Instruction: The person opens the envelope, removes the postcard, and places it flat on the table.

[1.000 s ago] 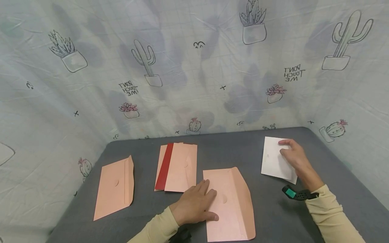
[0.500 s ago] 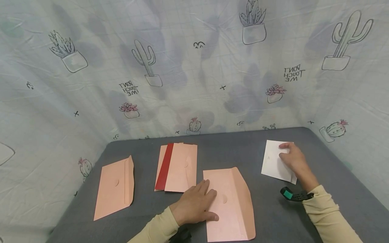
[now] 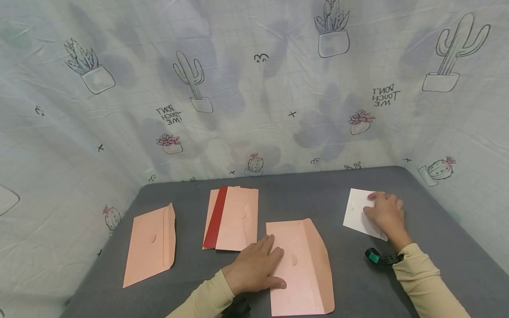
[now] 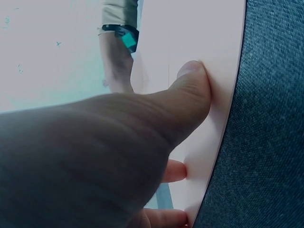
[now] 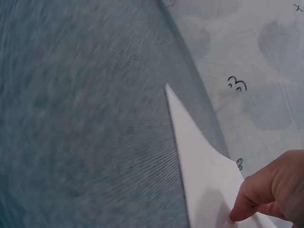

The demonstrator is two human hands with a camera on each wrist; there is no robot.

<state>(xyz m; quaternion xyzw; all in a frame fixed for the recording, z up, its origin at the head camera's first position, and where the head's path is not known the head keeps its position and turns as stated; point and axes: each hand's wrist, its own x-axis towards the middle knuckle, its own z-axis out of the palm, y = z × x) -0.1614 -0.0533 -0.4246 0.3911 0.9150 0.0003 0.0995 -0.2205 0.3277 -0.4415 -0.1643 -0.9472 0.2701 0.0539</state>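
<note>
My left hand [image 3: 256, 267] rests with spread fingers on the left side of a pink envelope [image 3: 292, 265], whose flap stands open to the right. The left wrist view shows the thumb and fingertips [image 4: 175, 171] pressing near the envelope's edge. At the right of the table, my right hand [image 3: 387, 216] pinches the right side of a white card [image 3: 358, 212] between thumb and curled fingers. A small faint mark shows on the card. In the right wrist view the thumb lies on the card [image 5: 199, 166], and the hand's outer fingers are cut off by the frame.
Two overlapping pink envelopes [image 3: 238, 221] with a red strip [image 3: 215, 218] lie behind the left hand. Another pink envelope [image 3: 147, 247] with its flap on the right lies at the far left. A cactus-print curtain [image 3: 278, 132] hangs behind the dark grey table [image 3: 302, 194].
My right hand has shifted slightly nearer, its fingers curling more, and the white card's far edge has come nearer with it. The left hand and the envelopes stay where they were.
</note>
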